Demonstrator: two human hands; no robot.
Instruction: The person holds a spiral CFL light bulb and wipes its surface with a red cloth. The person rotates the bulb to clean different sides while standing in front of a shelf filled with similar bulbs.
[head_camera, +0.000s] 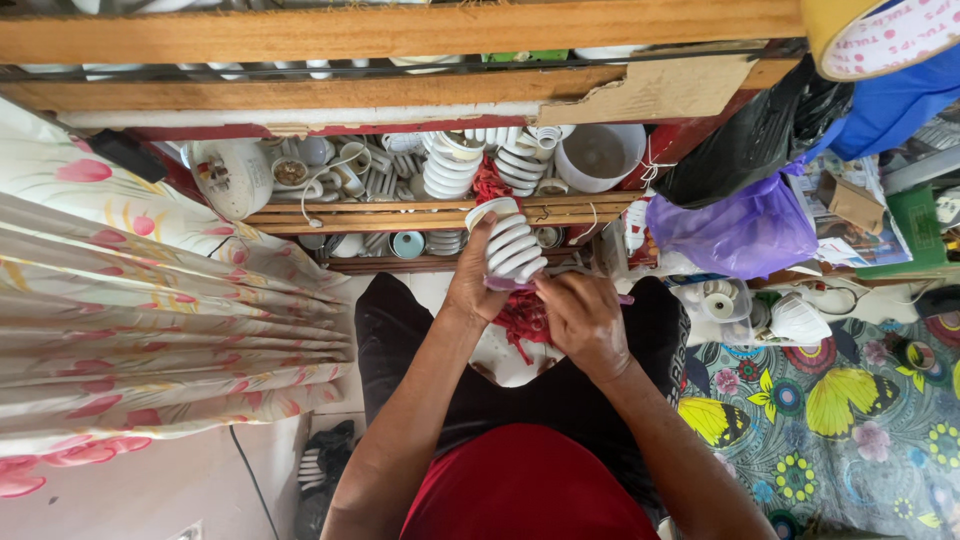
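**Hands at work on a spiral lamp above a crowded shelf**

A white spiral lamp (512, 247) sat upright between a seated person's two hands, just in front of a low wooden shelf (420, 212). The left hand (474, 283) was wrapped around the lamp's side, fingers closed on the coils. The right hand (582, 322) was curled at the lamp's base, fingertips pinched on a thin purple-handled tool (620, 298). A steady hold by the base rather than the glass coils looked the safer way to work, since the tubing seemed fragile. Behind the lamp, the shelf was packed with more white lamp parts (455, 165); a purple plastic bag (735, 232) hung to its right and a floral curtain (140, 300) to its left. Open room remained only over the lap, below the lamp.
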